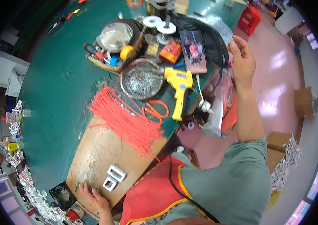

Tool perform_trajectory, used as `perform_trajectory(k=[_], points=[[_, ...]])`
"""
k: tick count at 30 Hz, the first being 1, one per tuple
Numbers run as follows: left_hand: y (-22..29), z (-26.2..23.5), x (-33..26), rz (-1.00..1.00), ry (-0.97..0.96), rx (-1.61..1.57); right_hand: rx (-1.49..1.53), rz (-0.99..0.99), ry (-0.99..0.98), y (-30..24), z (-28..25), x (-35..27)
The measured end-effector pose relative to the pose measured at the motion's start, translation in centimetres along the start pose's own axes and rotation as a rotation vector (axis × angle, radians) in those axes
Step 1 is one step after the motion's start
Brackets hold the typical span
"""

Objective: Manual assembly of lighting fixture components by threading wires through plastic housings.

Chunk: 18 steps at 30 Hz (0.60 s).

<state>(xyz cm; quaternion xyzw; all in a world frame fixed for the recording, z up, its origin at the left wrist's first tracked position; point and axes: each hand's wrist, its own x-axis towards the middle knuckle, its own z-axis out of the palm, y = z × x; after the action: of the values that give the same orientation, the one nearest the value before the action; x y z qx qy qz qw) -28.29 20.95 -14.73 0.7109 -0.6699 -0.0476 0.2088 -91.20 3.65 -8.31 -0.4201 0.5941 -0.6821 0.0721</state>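
Note:
My left hand (94,198) rests at the near left end of a brown board (91,157), its fingers spread and empty. Beside it lie two small white rectangular frames (116,173), close together. My right hand (244,63) is raised at the right, past the table edge, fingers loosely bent with nothing visible in them. A propped phone (194,51) with a lit screen is the nearest thing to it. A bundle of thin red wires (125,120) lies across the board's far end. Next to it are orange-handled scissors (155,111) and a yellow soldering gun (180,90), its tip over a round mesh basket (141,79).
Beyond lie a tray (106,68) with tools and tape, white spools (165,28), an orange-red packet (170,51) and a black mesh bag (211,41). A small fan (63,195) sits left of the board. A red stool (249,20) and cardboard boxes (304,103) stand on the floor.

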Motion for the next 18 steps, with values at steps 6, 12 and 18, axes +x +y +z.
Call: perform_trajectory(k=[6,12,18], points=[[0.7,-0.4,0.9,0.002,-0.062,0.066,-0.160,-0.235,-0.248,-0.2,9.2,15.1],[2.4,-0.6,2.6,-0.053,-0.157,0.126,-0.299,-0.067,-0.403,4.9,13.0,25.1],[2.8,-0.8,4.4,-0.275,-0.136,0.212,-0.457,0.215,-0.492,7.9,14.8,31.6]])
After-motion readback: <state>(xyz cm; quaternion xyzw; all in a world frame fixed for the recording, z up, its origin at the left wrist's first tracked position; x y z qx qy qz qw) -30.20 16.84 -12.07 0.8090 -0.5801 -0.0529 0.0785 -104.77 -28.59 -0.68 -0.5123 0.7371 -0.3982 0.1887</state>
